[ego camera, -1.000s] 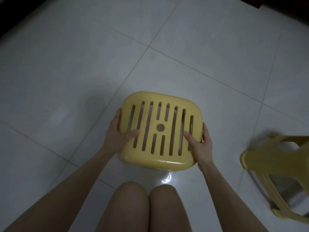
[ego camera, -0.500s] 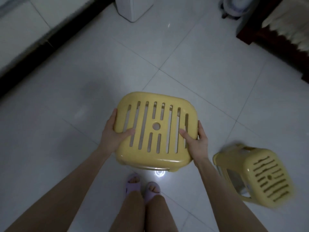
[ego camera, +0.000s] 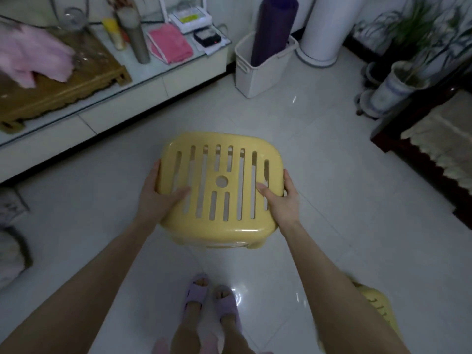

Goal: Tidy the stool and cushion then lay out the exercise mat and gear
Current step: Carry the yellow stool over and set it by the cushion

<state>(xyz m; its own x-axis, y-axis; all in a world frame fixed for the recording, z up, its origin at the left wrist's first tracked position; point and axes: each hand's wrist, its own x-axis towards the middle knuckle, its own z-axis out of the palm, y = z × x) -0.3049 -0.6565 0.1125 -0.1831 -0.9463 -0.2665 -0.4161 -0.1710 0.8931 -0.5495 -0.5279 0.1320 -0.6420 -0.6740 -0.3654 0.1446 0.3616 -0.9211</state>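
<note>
Standing up from the crouch of a second ago, lifting the yellow stool [ego camera: 222,185] clear of the floor [ego camera: 337,200]: tidying under way. Gripping its left edge with the left hand [ego camera: 155,198], thumb flat on the slatted seat, fingers round the rim. Matching that on its right edge with the right hand [ego camera: 283,200]. Spotting the rolled purple mat [ego camera: 274,26] beyond the stool, upper right, upright in a white bin [ego camera: 258,72].
</note>
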